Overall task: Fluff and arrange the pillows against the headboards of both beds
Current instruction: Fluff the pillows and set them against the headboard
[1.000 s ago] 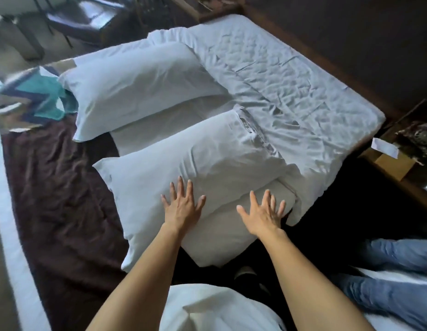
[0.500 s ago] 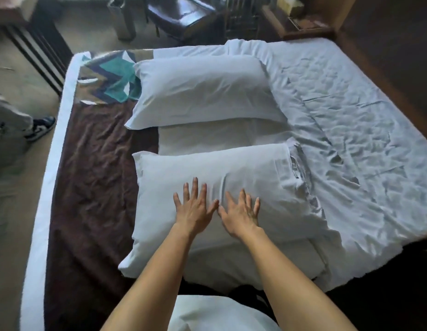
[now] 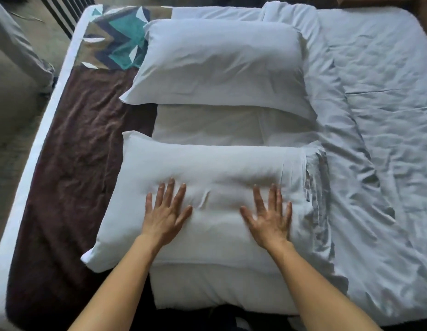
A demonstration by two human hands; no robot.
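Note:
Two white pillows lie on the bed. The near pillow (image 3: 207,168) lies crosswise in front of me, and both my hands press flat on it. My left hand (image 3: 165,213) rests on its left half with fingers spread. My right hand (image 3: 269,218) rests on its right half, fingers spread, slightly blurred. The far pillow (image 3: 219,65) lies parallel behind it, untouched. A folded white duvet (image 3: 207,125) shows between and under the pillows. No headboard is in view.
A brown bed runner (image 3: 83,144) with a teal patterned end (image 3: 116,39) crosses the bed on the left. Wrinkled white sheet (image 3: 379,139) covers the right side. Carpet floor (image 3: 14,115) lies beyond the left edge of the bed.
My hands were side by side at the near pillow's middle and have spread apart to its left and right halves. The view has tilted down closer over the bed.

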